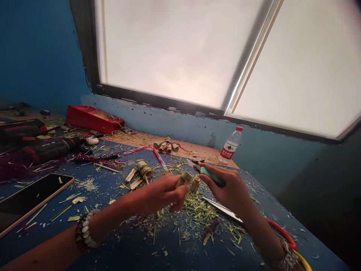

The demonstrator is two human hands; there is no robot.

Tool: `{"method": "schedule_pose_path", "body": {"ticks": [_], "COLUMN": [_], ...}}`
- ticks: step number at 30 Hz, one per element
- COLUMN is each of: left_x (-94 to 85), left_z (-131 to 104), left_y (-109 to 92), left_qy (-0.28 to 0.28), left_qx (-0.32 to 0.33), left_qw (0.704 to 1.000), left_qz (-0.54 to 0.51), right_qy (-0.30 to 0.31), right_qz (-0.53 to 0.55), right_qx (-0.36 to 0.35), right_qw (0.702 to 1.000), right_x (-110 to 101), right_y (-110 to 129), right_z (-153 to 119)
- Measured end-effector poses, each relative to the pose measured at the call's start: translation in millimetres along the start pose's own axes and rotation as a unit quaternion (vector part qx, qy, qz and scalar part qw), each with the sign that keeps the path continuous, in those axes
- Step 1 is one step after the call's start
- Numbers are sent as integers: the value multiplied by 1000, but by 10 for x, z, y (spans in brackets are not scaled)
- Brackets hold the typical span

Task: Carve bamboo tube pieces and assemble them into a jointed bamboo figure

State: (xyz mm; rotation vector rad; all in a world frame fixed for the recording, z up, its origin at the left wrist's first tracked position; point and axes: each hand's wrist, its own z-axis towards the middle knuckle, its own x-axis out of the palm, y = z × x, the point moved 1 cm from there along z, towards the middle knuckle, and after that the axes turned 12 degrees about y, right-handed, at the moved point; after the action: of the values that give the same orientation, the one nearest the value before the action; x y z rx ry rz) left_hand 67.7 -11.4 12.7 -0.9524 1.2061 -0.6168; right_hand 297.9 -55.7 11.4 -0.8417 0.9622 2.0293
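In the middle of the view, my left hand (166, 192) is closed around a short piece of bamboo (184, 178), its cut end pointing up and right. My right hand (225, 184) grips a green-handled knife (210, 175), the blade pointing up and left, a little apart from the bamboo. Between the hands a small bamboo cylinder (195, 184) stands on the table among green shavings (201, 209). Left of my left hand lies a larger carved bamboo piece (144, 169) beside split bamboo strips (135, 183).
Scissors (222, 209) lie partly under my right forearm. A water bottle (230, 146) stands near the wall. Bundled bamboo pieces (167, 145) lie at the back. Further left are a phone (34, 199), a power drill (53, 148) and a red box (93, 118). Shavings cover the blue table (113, 248).
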Motion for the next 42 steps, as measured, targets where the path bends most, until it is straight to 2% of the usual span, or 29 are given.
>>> {"method": "schedule_pose_path", "body": {"ticks": [2, 4, 7, 9, 11, 16, 20, 23, 28, 30, 33, 35, 38, 42], "left_x": [9, -28, -110, -138, -139, -101, -100, -133, -224, -219, -149, -100, -77, -113], "left_z": [-4, -8, -13, -11, -6, -3, -8, -11, -28, -37, -41, -35, -24, -13], "left_y": [-7, 27, 108, 141, 143, 99, 93, 102, 131, 131, 106, 85, 74, 113], "left_qy": [9, -20, -57, -59, -55, -47, -67, -70, -44, -27, 5, 7, -9, -18], "left_qx": [7, -1, -16, -11, 2, 14, -4, -16, -22, -22, -17, -12, 4, 24], "left_qw": [1000, 1000, 998, 998, 998, 999, 997, 996, 994, 995, 997, 999, 1000, 999], "left_qz": [-6, -1, 19, 18, 7, 2, 37, 62, 97, 97, 73, 36, -18, -33], "right_qy": [-45, -66, -15, 33, 56, 58, 44, 25, 25, -5, -102, -140, -94, 2], "right_qz": [-6, 12, 36, 42, 44, 27, 11, -10, -38, -44, -41, -25, 21, 60], "right_qx": [31, 31, -23, -60, -78, -74, -75, -78, -61, -38, 37, 71, 55, -10], "right_qw": [998, 997, 999, 997, 994, 995, 996, 997, 997, 998, 993, 987, 994, 998], "right_x": [-53, -94, -90, -53, -17, 3, -10, -2, 30, -4, -115, -162, -105, 45], "right_y": [-90, -108, 3, 101, 163, 185, 203, 230, 197, 94, -131, -224, -144, 166], "right_z": [4, -5, -26, -40, -50, -61, -74, -80, -61, -40, -3, 18, 32, -3]}}
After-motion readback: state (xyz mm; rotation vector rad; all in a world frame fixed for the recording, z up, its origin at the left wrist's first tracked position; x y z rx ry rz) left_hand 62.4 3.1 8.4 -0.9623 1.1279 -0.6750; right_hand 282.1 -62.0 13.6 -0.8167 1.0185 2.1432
